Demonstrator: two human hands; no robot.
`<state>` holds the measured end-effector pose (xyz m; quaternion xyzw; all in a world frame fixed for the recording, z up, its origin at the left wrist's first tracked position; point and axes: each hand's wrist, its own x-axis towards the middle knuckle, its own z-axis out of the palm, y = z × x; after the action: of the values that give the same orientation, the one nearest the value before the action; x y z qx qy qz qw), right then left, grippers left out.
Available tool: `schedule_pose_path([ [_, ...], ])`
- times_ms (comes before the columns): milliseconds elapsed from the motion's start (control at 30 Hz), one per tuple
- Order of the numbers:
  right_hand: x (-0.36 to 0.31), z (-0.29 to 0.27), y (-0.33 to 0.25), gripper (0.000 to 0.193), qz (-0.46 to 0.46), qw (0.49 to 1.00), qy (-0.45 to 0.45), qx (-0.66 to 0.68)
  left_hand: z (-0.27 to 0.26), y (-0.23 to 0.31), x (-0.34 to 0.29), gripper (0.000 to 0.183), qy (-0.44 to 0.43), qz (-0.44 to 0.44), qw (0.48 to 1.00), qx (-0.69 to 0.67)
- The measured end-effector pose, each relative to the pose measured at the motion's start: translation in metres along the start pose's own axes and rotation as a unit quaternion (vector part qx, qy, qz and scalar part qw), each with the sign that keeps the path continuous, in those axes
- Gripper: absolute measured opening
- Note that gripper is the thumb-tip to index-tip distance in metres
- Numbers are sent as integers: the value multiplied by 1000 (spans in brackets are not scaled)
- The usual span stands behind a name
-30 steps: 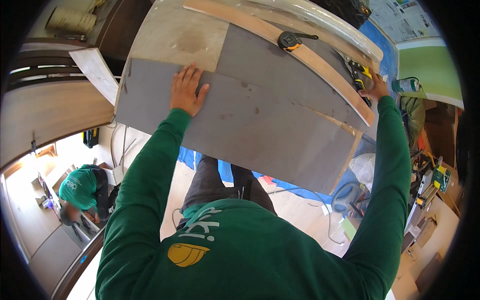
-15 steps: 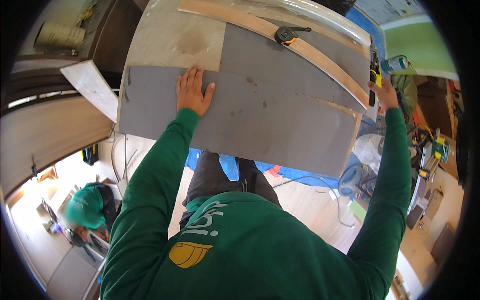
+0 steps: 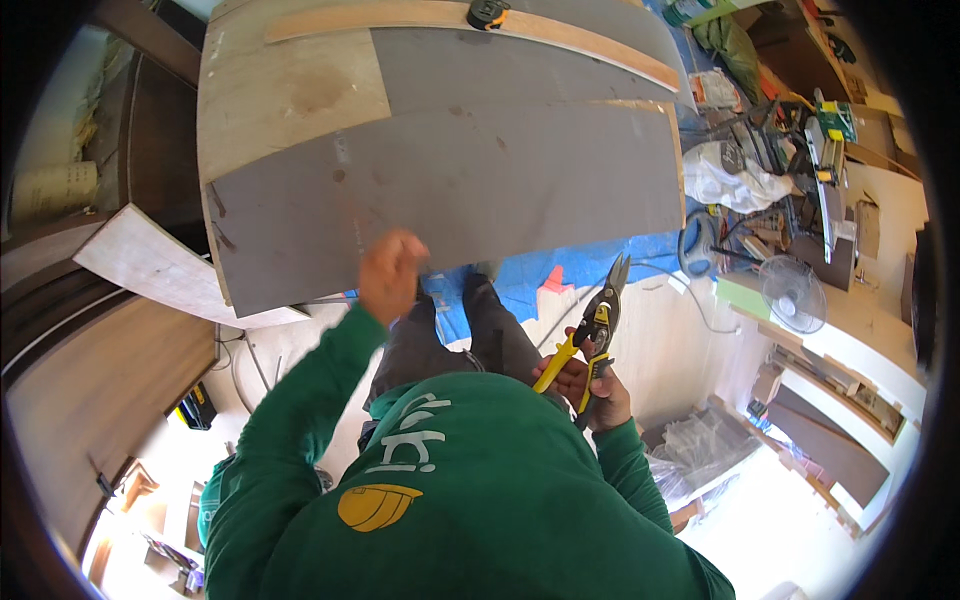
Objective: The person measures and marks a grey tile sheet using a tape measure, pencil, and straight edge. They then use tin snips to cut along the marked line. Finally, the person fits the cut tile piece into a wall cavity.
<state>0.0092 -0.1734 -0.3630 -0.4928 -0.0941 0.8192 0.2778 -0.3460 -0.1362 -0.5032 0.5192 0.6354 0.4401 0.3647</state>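
The yellow-and-black metal snips (image 3: 600, 322) are in the right hand (image 3: 605, 398), whose fingers are wrapped around the handles, close to the right side of the person's body. The two handles are spread apart, and the blades point away from the body. The left hand (image 3: 392, 277) is blurred, at the near edge of the long, flat grey board (image 3: 470, 190); I cannot tell if it touches this board or holds something. The hands are well apart from each other.

To the right of the snips there is open room above the pale floor (image 3: 665, 365). The grey board lies on the stained, pale wooden worktop (image 3: 285, 95). Farther back lies a long, light-brown wooden strip (image 3: 400, 17), with a black-and-orange tape measure (image 3: 488, 13) on it. A blue sheet (image 3: 615, 265) is spread below, and a round, pale fan (image 3: 793, 295) stands at the right.
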Motion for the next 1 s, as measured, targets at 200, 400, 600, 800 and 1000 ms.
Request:
schedule_pose_path([
  [200, 11, -25, 17, 88, 13, 994, -23, -102, 72, -4, -64, 50, -95, -341, 888, -295],
  [400, 49, -49, 53, 67, 26, 982, 15, -185, 106, -12, -40, 53, -28, -374, 810, -451],
  [600, 80, -53, 63, 71, 63, 958, -5, -279, 117, -6, -34, 56, -10, -344, 815, -467],
  [800, 82, -47, 61, 57, 51, 936, -21, -347, 124, -8, -33, 46, -12, -315, 816, -484],
  [1000, 88, -44, 63, 60, 52, 935, -12, -351, 135, -9, -31, 43, 0, -311, 819, -482],
])
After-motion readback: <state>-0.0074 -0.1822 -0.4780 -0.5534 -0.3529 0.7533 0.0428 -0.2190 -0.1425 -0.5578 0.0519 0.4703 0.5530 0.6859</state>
